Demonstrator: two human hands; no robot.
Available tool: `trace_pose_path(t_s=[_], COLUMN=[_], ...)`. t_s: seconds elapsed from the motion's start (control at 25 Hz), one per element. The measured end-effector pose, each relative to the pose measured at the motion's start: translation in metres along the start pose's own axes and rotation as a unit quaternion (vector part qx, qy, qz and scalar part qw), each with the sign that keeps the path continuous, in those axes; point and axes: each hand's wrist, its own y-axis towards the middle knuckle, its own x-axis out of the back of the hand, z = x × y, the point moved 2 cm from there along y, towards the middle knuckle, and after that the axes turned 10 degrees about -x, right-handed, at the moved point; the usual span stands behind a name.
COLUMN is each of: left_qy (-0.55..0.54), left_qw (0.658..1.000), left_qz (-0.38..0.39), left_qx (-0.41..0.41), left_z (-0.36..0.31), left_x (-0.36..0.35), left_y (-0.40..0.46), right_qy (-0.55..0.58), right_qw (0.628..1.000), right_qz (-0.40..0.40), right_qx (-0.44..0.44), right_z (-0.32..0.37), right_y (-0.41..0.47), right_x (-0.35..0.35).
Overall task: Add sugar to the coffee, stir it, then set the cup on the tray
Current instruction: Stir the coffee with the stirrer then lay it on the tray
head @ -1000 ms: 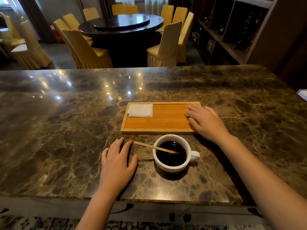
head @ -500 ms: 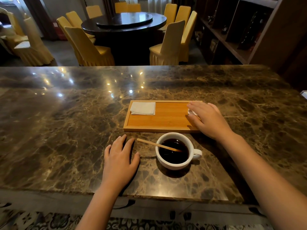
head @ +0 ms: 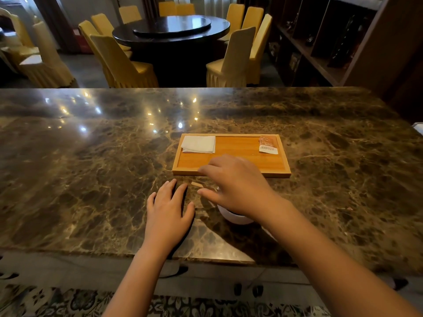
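Observation:
A white coffee cup (head: 233, 217) stands on the marble counter just in front of the wooden tray (head: 231, 171); only its lower wall shows under my right hand (head: 235, 186). That hand hovers over the cup with fingers spread, thumb and forefinger on either side of the tip of the wooden stir stick (head: 196, 184). An orange sugar sachet (head: 267, 144) lies on the tray's far right corner. My left hand (head: 168, 208) rests flat on the counter, left of the cup, holding nothing. The coffee itself is hidden.
A folded white napkin (head: 198, 144) lies on the tray's far left corner. The marble counter (head: 91, 168) stretches wide to both sides. Beyond it are yellow-covered chairs (head: 123, 62), a dark round table (head: 171, 28) and shelving (head: 332, 42) at the right.
My right hand left the tray's right end, uncovering the sugar sachet, and moved left and nearer to hover over the cup by the stick. My left hand stayed put.

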Motion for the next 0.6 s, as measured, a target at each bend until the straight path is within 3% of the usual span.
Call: trace_pose_path(t_s=[0.24, 0.4, 0.6], left_qy=[-0.002, -0.007, -0.009], left_qw=[1.0, 1.0, 1.0], left_qz=[0.002, 0.008, 0.014], left_qx=[0.005, 0.005, 0.005], left_z=[0.0, 0.0, 0.0], left_x=[0.0, 0.001, 0.001], left_y=[0.0, 0.0, 0.001], right_qy=[0.049, 0.168, 0.295], right_qw=[0.999, 0.981, 0.924], right_qz=[0.006, -0.048, -0.104], right_qx=[-0.004, -0.09, -0.219], right_z=[0.005, -0.02, -0.068], right_y=[0.007, -0.001, -0.038], right_x=[-0.014, 0.007, 0.033])
